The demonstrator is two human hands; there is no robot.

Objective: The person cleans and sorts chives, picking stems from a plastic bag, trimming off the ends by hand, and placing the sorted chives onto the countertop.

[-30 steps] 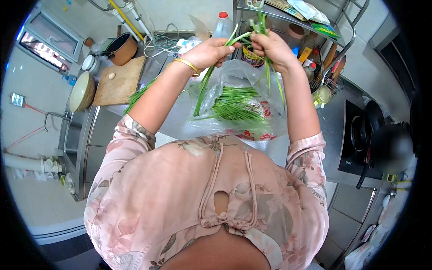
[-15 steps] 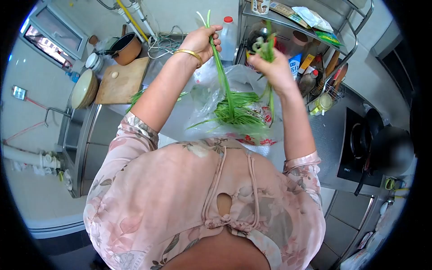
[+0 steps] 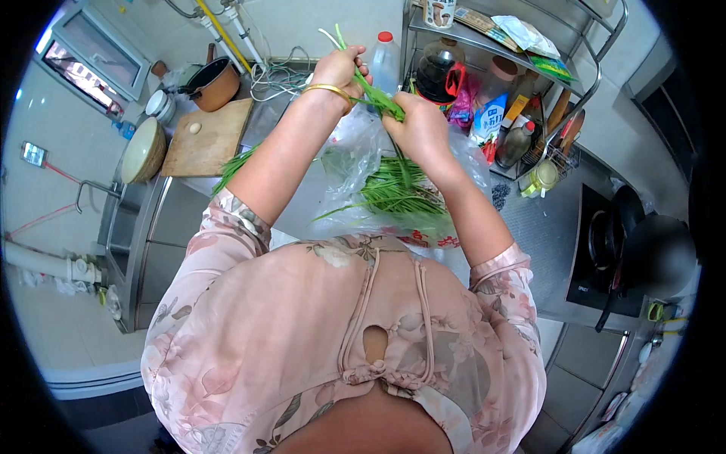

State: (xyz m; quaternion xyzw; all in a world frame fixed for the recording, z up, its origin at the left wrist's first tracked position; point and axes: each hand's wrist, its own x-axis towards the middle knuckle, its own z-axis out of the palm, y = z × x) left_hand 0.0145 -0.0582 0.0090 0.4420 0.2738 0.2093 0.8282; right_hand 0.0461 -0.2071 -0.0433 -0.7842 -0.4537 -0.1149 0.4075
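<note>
Near the white ends of a few green stalks (image 3: 366, 87), my left hand (image 3: 338, 74) is closed around them. My right hand (image 3: 418, 125) is closed on the same stalks farther down, just right of my left hand. Below both hands, a pile of long green stalks (image 3: 397, 189) lies on a clear plastic bag (image 3: 344, 163) with red print. More green stalks (image 3: 236, 168) lie to the left, partly hidden behind my left forearm.
A cutting board (image 3: 206, 140) holds a small pale round item, with a bowl (image 3: 142, 151) and an orange pot (image 3: 214, 85) nearby. A metal rack (image 3: 491, 44) with bottles and packets stands at the back right. A stove (image 3: 605, 242) is far right.
My right hand has moved left and down to the stalks in my left hand. The bunch it held at the right no longer shows there. My left hand has moved slightly left since the earliest frame.
</note>
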